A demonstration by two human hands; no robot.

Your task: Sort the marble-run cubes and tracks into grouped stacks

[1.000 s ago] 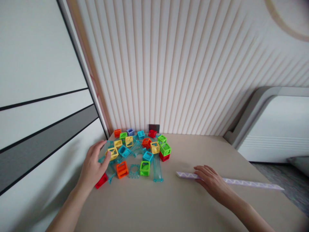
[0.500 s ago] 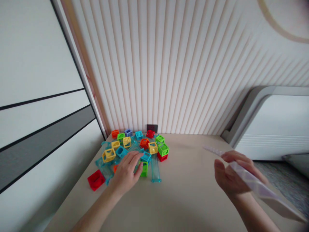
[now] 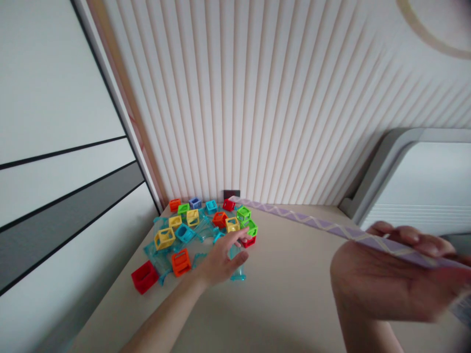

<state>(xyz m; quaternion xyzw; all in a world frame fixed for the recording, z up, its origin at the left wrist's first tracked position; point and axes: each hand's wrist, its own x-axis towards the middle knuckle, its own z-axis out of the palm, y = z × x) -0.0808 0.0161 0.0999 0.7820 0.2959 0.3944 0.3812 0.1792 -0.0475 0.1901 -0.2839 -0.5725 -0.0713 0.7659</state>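
Head view. The right hand (image 3: 390,279) is raised close to the camera, blurred, above the beige surface (image 3: 287,294). A long lilac strip with a white zigzag pattern (image 3: 301,218) is gripped between its thumb and fingers (image 3: 415,240); the strip is held clear of the surface and runs from the hand toward the far left, its far end seen above the pile of blocks near a small dark plate (image 3: 231,194) at the foot of the ribbed wall (image 3: 257,98).

The left hand (image 3: 221,260) is stretched over the near side of the pile, fingers spread open, nothing gripped. Its fingertips lie just beside a yellow open-frame cube (image 3: 232,224) and a red block (image 3: 249,241) under a green cube (image 3: 251,228); contact cannot be told. A clear teal track piece (image 3: 238,274) is partly covered by the hand.

Left of the hand, an orange cube (image 3: 181,261) and a red cube (image 3: 144,276) are set apart from the pile, the red one nearest the surface's left edge.
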